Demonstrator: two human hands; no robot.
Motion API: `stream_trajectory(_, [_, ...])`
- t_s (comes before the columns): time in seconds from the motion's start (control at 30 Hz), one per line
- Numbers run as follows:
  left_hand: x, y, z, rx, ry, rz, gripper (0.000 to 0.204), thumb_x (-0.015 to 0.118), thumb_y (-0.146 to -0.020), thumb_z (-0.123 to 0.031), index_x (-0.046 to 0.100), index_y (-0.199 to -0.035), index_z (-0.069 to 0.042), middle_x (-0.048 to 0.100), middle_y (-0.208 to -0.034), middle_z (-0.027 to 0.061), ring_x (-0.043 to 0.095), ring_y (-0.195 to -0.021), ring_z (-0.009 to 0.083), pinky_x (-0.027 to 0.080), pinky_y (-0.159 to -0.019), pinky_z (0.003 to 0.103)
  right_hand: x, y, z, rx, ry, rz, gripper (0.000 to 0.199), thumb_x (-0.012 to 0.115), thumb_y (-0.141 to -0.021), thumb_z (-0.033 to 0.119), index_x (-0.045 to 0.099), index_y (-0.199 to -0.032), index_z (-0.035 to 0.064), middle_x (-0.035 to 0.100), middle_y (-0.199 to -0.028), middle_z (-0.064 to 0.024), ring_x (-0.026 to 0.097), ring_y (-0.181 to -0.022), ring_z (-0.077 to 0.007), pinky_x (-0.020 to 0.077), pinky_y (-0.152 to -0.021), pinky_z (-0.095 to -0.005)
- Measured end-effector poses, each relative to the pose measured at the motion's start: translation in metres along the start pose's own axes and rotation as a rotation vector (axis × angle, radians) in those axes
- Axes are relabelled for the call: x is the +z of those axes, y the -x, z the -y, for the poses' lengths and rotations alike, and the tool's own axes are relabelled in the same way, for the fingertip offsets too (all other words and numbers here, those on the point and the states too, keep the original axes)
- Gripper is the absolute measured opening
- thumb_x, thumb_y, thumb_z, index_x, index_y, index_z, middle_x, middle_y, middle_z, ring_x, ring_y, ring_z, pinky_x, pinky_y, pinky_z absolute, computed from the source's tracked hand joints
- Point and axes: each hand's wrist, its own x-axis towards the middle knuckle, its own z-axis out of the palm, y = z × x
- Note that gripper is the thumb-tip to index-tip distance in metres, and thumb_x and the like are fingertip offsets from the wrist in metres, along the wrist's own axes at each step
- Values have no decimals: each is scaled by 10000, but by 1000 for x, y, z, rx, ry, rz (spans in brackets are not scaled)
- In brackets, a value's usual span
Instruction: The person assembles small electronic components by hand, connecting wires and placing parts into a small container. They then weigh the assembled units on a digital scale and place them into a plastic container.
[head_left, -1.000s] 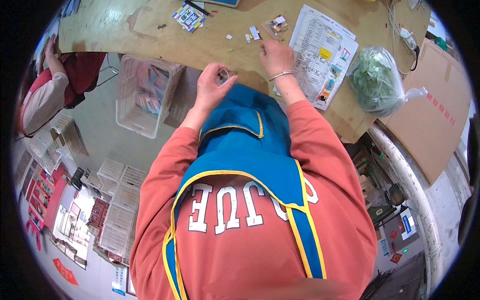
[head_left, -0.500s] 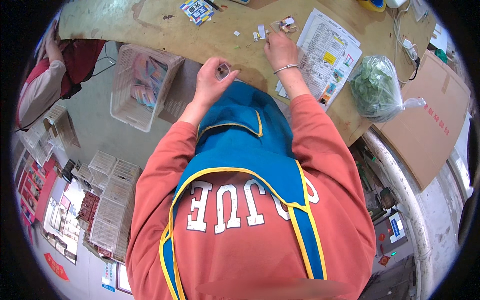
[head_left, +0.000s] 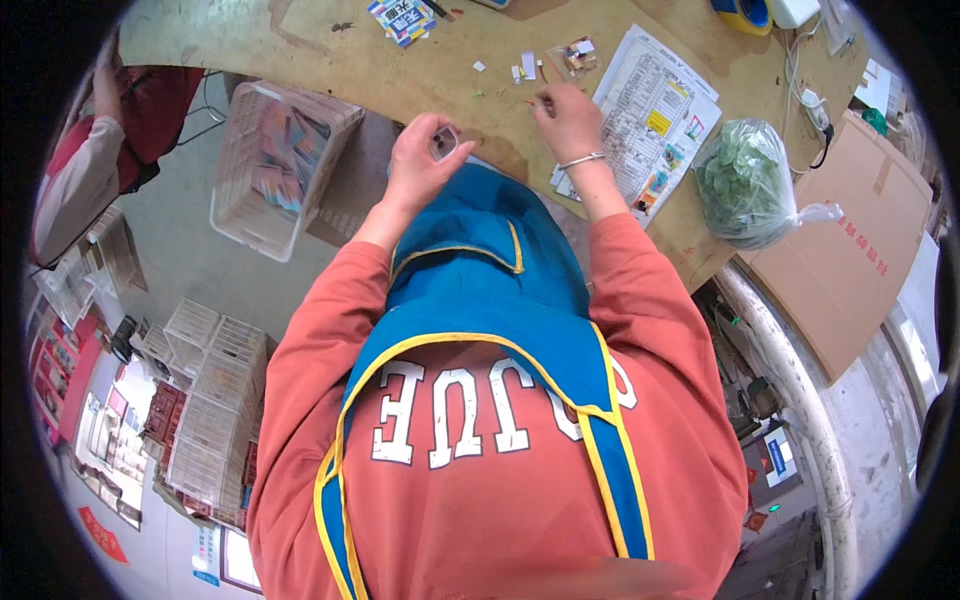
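Observation:
My left hand (head_left: 418, 160) is closed around a small clear square container (head_left: 443, 143), held above the table's near edge. A small dark bit shows inside it. To its right, my right hand (head_left: 573, 122) is closed in a pinch, with a tiny thin reddish piece (head_left: 529, 101) at the fingertips, too small to name. Just beyond that hand lie small white and yellow pieces (head_left: 524, 68) and a clear plastic bag (head_left: 577, 55) of small parts. Printed sheets (head_left: 640, 110) lie beside my right wrist.
A clear bag of green leaves (head_left: 745, 180) sits at the table's right, by a cardboard sheet (head_left: 845, 240) and a white power strip (head_left: 815, 110). Left of my arm stands a plastic crate (head_left: 225, 190) of colourful packets. Another person's sleeve (head_left: 85, 185) shows far left. Blue-yellow cards (head_left: 402, 22) lie at the back.
My right hand has drawn back toward me from the bag of small parts, now with a tiny piece in its fingertips. My left hand stays nearly still with the container.

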Motion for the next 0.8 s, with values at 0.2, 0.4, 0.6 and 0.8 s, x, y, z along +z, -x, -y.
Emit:
stream_trajectory(0.2, [1,-1,-2,-42,36,1,283,831,-816,-181,650,-976,-34,643,-901,88,642,-814,190,522,-749,309,-14,25,-20,46,-49,-21,189,759,-783,181,713,-945,96,673,-926,-125,671,-856,-343,541,-739,-444])
stream_trajectory(0.4, [4,-2,-4,-11,20,3,277,833,-805,-166,644,-961,-35,637,-886,89,639,-803,200,522,-738,320,-6,33,-20,8,17,8,161,750,-795,186,717,-917,87,660,-928,-135,652,-835,-359,530,-727,-459])
stream_trajectory(0.6, [4,0,-3,-27,28,10,278,832,-802,-181,646,-953,-41,628,-874,100,645,-797,222,523,-727,329,-19,-2,-41,198,-67,-176,146,704,-831,171,723,-925,61,671,-894,-164,658,-862,-375,533,-768,-471])
stream_trajectory(0.8, [5,4,-4,-24,22,0,281,833,-801,-178,648,-963,-41,625,-875,95,636,-789,211,521,-724,321,-16,-54,-66,167,-310,-154,207,694,-858,130,735,-1038,37,749,-1003,-146,727,-895,-282,562,-807,-357])
